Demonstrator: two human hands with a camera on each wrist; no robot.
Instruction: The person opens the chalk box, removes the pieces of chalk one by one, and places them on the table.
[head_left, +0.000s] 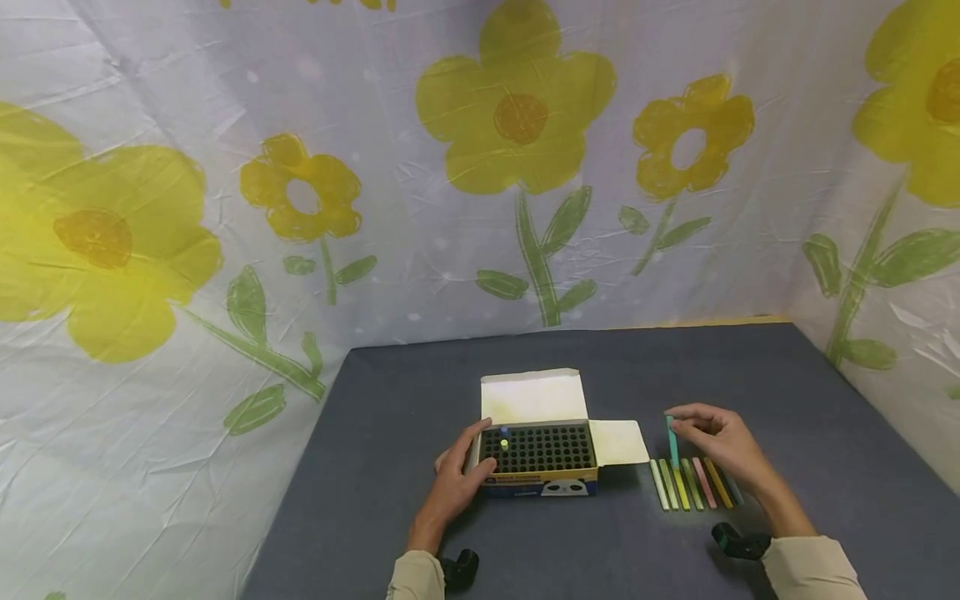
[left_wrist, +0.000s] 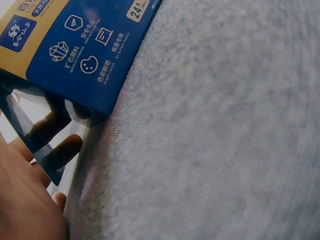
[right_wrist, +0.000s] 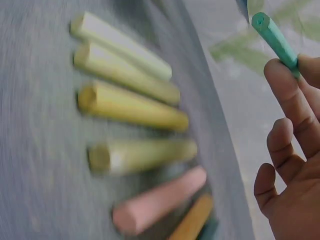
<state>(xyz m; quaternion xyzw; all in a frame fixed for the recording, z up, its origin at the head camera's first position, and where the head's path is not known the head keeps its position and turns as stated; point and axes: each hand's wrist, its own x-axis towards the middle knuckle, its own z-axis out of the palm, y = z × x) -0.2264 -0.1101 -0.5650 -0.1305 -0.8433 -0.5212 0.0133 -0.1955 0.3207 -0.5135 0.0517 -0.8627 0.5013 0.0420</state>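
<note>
My right hand (head_left: 716, 435) pinches a teal chalk stick (head_left: 672, 442) near its upper end between thumb and fingers. The stick is upright above a row of chalk on the table. In the right wrist view the teal chalk (right_wrist: 275, 40) points away from the fingertips. My left hand (head_left: 452, 477) grips the left end of an open chalk box (head_left: 540, 487), thumb at the front edge and fingers toward the back. Its black insert (head_left: 555, 450) has rows of round holes; a blue chalk (head_left: 504, 432) and a yellow-green chalk (head_left: 504, 445) stand in two at the left.
Several chalk sticks lie side by side right of the box, among them a yellow one (head_left: 681, 488), a pink one (head_left: 705, 483) and an orange one (head_left: 718, 483). The box's white lid (head_left: 534, 397) and side flap (head_left: 618, 442) are folded out. A flowered curtain (head_left: 420, 275) borders the dark table (head_left: 360, 500).
</note>
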